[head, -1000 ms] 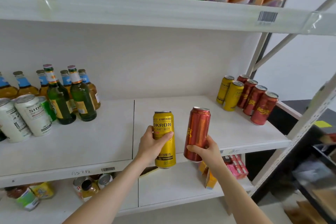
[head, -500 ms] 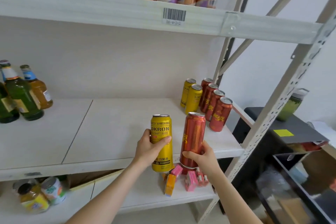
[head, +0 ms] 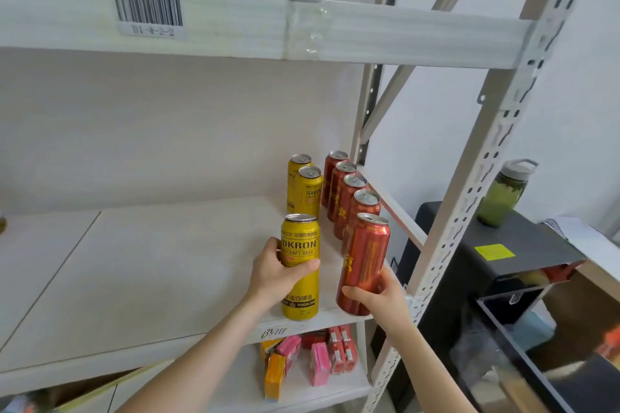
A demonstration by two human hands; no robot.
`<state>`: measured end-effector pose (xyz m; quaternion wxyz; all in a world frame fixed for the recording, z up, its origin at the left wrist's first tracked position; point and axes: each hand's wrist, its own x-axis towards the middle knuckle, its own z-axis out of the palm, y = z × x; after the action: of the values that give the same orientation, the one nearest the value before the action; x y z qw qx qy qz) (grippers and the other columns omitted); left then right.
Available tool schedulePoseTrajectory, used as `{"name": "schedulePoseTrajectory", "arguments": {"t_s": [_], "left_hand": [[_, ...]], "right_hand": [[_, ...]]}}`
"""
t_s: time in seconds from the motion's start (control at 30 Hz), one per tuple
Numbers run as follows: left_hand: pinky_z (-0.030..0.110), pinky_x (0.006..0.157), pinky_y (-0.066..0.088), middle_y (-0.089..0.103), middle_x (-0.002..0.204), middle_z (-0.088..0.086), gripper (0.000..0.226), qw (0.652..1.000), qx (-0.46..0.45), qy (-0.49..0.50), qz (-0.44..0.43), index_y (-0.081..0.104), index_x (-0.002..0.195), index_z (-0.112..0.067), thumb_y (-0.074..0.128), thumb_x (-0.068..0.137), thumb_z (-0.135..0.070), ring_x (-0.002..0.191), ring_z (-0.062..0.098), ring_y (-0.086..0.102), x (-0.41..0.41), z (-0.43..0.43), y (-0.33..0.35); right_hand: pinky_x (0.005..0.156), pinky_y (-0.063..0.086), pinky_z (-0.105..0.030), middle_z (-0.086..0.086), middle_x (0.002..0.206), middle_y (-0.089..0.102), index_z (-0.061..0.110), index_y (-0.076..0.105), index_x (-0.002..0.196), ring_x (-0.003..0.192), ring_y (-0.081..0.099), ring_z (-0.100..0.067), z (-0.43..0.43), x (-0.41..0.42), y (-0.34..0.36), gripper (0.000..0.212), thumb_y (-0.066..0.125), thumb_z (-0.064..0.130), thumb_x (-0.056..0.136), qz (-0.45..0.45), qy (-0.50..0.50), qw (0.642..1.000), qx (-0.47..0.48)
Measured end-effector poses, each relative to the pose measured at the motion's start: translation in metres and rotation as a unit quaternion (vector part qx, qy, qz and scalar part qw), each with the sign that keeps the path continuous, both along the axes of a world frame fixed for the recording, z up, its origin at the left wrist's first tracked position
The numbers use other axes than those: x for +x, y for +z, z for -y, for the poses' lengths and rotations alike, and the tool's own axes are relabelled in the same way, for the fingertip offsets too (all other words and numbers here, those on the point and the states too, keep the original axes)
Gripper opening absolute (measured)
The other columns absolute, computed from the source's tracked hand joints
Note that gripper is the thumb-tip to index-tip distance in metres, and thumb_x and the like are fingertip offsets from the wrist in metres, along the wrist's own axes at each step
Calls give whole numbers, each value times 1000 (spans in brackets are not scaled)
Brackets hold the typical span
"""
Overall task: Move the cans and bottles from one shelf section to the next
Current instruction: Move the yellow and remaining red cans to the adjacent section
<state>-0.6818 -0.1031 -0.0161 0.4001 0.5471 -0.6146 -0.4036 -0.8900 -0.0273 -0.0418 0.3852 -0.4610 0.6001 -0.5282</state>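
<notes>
My left hand (head: pixel 276 273) grips a tall yellow beer can (head: pixel 300 292), held upright near the front edge of the middle shelf (head: pixel 151 265). My right hand (head: pixel 380 298) grips a red can (head: pixel 364 258), tilted slightly, at the shelf's right front corner. Behind them stand two yellow cans (head: pixel 307 191) in a row and several red cans (head: pixel 349 191) in a row running to the back wall. Whether the held cans touch the shelf board I cannot tell.
A white perforated upright (head: pixel 469 178) stands just right of the red can. The upper shelf (head: pixel 235 27) carries wrapped packs. Small pink and orange boxes (head: pixel 308 355) lie on the lower shelf. A green bottle (head: pixel 503 193) sits on a black cabinet (head: pixel 496 245) to the right.
The view has swung right and the green bottles on the left have left the frame. Both hands have carried their cans up and right, close to the standing rows.
</notes>
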Motion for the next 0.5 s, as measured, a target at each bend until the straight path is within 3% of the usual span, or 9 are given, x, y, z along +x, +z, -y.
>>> {"name": "schedulePoseTrajectory", "arguments": {"t_s": [0.1,0.33,0.5], "left_hand": [[31,70,54,68,87,-8,55,1000,-6,14,10,55,91,-23,88,54,-47,81,9,66,-16,19,-2],[22,58,46,68,80,-11,54,997,-39,71,12,51,84,-26,92,53,-41,73,2,66,-45,57,-16],[12,55,43,68,79,-15,53,993,-73,95,-5,50,85,-30,91,53,-42,71,-10,63,-58,74,-24]], "right_hand": [[62,53,-14,18,99,69,39,56,110,93,66,-2,12,-17,-6,63,85,36,54,-2,-13,1000,-1],[60,51,-11,22,96,68,38,55,107,90,64,3,36,-49,-23,60,90,26,59,-35,-19,999,11],[62,52,-11,29,100,65,39,54,106,93,61,7,45,-58,-33,66,88,42,50,-56,-4,998,6]]}}
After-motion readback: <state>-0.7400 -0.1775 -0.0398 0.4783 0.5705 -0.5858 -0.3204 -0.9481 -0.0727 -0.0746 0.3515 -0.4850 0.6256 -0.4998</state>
